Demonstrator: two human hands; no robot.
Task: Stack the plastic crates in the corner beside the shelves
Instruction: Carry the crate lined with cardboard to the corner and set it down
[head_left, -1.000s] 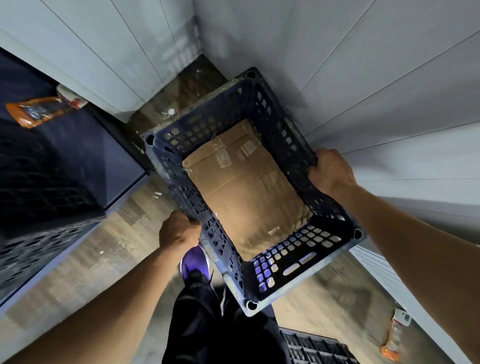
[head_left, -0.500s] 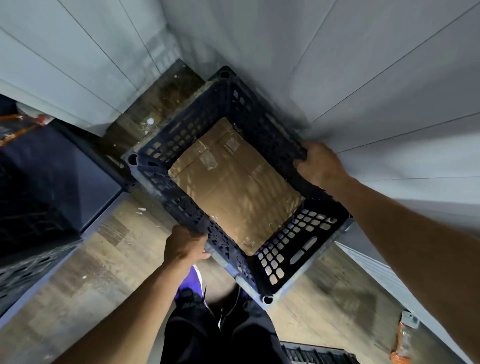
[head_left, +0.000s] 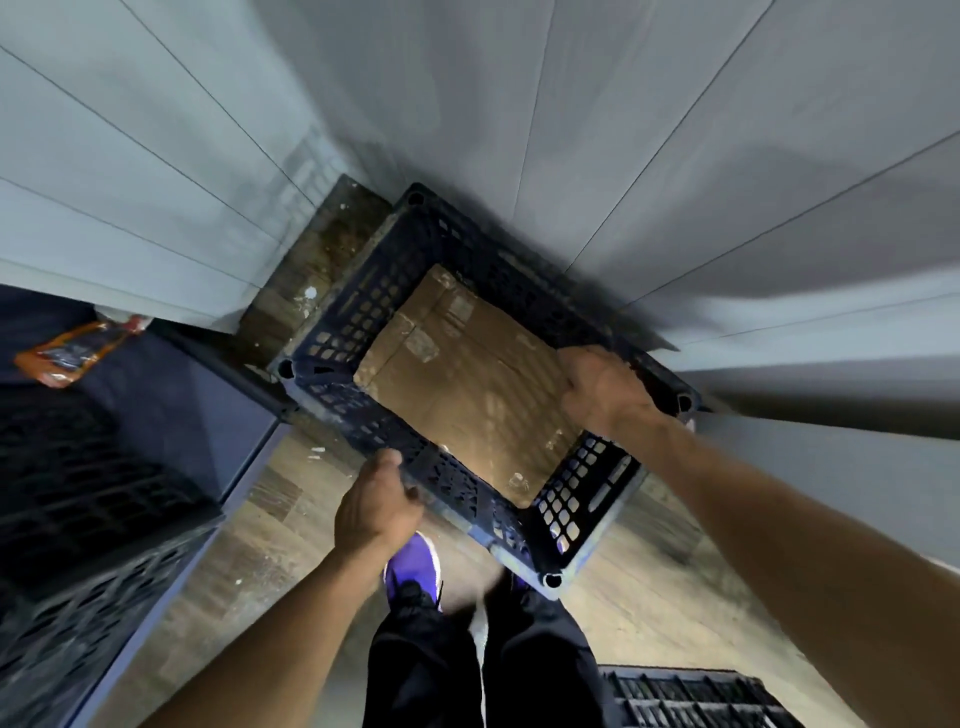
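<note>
A dark blue perforated plastic crate (head_left: 358, 332) with a sheet of brown cardboard (head_left: 467, 384) lining its bottom hangs in the corner where two white walls meet. My left hand (head_left: 374, 504) grips the crate's near-left rim. On the right rim, my right hand (head_left: 602, 389) is closed over the edge close to the wall. The crate's far corner reaches into the wall corner. Whether its base touches the floor is hidden.
Dark shelving (head_left: 130, 441) stands at the left, with an orange packet (head_left: 72, 353) on top. Another dark crate (head_left: 691, 696) lies on the wooden floor at the bottom right, behind my legs and purple shoe (head_left: 413, 569). White walls close in ahead and to the right.
The crate has travelled farther into the corner and lower, with both hands still on its rims. The view has tipped down, showing more of my legs.
</note>
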